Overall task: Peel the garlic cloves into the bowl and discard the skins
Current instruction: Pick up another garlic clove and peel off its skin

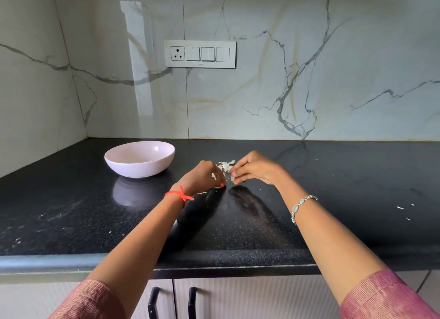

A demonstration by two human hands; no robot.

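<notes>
A smooth, round, pale pink bowl sits far left on a glossy, speckled black counter. Its inside barely shows, so its contents are unclear. Just right of it, the left hand and right hand meet, the curled fingers of both pinching papery white garlic skins heaped between them.
</notes>
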